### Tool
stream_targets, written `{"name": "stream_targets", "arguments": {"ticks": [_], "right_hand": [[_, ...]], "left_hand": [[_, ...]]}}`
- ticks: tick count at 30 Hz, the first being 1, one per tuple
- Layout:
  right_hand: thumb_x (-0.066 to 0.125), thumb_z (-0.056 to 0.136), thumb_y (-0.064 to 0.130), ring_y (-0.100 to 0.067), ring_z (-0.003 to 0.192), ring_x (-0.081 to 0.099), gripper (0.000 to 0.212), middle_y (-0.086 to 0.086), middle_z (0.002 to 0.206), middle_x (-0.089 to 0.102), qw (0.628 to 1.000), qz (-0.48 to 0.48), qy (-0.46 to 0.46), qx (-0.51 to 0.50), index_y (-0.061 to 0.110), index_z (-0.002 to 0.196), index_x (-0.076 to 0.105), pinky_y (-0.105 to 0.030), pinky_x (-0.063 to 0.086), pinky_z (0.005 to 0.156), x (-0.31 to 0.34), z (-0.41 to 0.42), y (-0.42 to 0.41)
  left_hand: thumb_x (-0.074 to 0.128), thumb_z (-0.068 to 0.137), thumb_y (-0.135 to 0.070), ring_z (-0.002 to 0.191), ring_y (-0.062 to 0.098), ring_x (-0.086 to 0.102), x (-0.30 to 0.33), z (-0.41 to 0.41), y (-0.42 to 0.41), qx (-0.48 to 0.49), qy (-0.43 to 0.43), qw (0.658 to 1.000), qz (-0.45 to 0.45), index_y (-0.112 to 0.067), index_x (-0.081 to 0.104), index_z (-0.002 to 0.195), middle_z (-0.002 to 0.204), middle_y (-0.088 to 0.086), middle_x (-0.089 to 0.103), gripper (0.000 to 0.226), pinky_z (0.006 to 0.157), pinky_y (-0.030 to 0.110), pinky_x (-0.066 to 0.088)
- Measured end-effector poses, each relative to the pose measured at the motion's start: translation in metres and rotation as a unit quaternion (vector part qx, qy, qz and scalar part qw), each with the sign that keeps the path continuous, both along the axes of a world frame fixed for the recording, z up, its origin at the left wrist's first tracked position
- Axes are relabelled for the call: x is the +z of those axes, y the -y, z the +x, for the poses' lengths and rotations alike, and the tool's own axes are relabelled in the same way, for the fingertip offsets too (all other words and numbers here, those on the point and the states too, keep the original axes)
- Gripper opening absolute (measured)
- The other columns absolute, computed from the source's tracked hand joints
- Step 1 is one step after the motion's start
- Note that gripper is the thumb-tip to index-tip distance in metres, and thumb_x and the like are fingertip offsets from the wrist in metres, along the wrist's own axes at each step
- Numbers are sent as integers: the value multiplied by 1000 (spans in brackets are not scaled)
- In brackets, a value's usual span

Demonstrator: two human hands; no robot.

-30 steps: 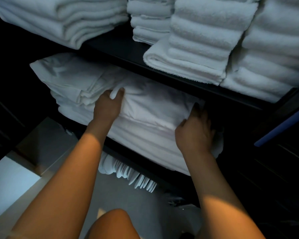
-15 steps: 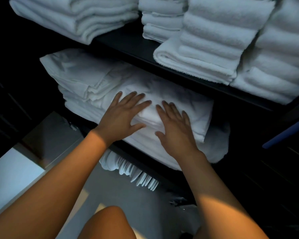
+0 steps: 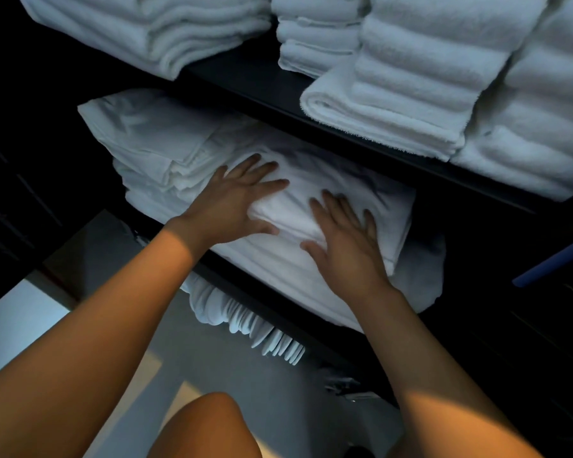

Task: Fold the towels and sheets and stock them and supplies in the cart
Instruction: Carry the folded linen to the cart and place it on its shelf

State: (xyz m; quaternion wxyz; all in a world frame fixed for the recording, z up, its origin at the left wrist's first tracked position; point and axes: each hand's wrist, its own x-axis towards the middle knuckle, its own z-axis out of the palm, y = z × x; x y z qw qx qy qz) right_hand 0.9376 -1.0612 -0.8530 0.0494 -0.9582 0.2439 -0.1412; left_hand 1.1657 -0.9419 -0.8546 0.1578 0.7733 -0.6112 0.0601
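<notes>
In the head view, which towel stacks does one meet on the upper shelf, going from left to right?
Wide flat towel stack → small narrow towel stack → tall rolled-edge towel stack → towel stack at the right edge.

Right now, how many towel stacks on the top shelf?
4 visible: left stack, small centre stack, tall stack right of it, far-right stack, cut off by the frame. More may sit out of view.

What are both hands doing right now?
Left hand: open, flat on the folded sheet.
Right hand: open, flat on the same sheet, holding nothing.
</notes>
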Motion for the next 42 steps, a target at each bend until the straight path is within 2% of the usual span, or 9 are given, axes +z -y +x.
{"name": "stream_targets", "arguments": {"ticks": [4,7,10,16,21,26,31,39,42], "right_hand": [[43,109,29,-17,156,21,51,4,169,26,1000,-27,5,12,29,159,33,-50,14,125,-1,7,3],[50,105,12,-19,151,35,52,2,164,37,998,-37,53,-11,25,155,44,-51,25,121,4,11,11],[47,104,11,-22,149,39,50,-2,162,42,997,-10,70,-20,22,153,48,-54,27,120,7,17,9],[46,102,10,-20,156,21,56,1,168,29,1000,-2,10,-15,26,156,39,-53,14,125,4,20,0],[51,93,18,-22,154,25,63,-3,166,33,999,30,42,-12,19,155,43,-55,14,124,10,18,-11],[52,88,34,-23,152,30,66,-5,163,38,995,32,75,53,17,152,47,-58,15,123,12,41,-45],[54,91,37,-21,154,26,63,-3,163,38,987,36,78,139,19,152,47,-55,10,125,-4,80,-91],[47,92,45,-18,156,18,71,-2,168,27,955,160,43,247,20,158,38,-51,7,127,-38,136,-169],[47,90,48,-20,154,23,74,-3,167,29,948,177,45,262,20,157,38,-52,14,126,-46,148,-185]], "left_hand": [[56,97,-57,159,23,8,-4,-4,-6,-9,36,999,-15,-42,32,159,171,-5,20,68,120,63,21],[53,102,-50,158,27,17,1,-3,5,-2,68,997,-27,-41,38,157,169,-3,27,58,116,59,28],[53,101,-53,156,29,21,5,5,15,-7,54,998,-30,-41,46,152,167,-2,31,53,113,57,33],[51,91,-73,159,26,8,-3,15,5,-38,-11,999,-7,-42,38,156,171,-4,19,73,118,59,30],[63,84,-73,160,21,3,-2,6,-10,-19,-63,998,-22,-42,37,156,171,-9,16,82,121,60,24],[57,83,-74,159,23,9,-17,11,-69,73,-88,993,-39,-46,24,160,172,-11,14,88,122,61,21],[74,85,-59,157,27,18,-36,13,-140,187,-82,978,-51,-36,37,158,169,-3,26,85,120,63,25],[61,98,-50,156,25,19,-68,2,-248,380,-111,916,-64,-30,32,160,168,-1,28,71,126,50,23],[59,99,-48,155,23,21,-73,-8,-275,428,-109,895,-65,-29,35,159,167,-1,30,68,126,46,23]]}}
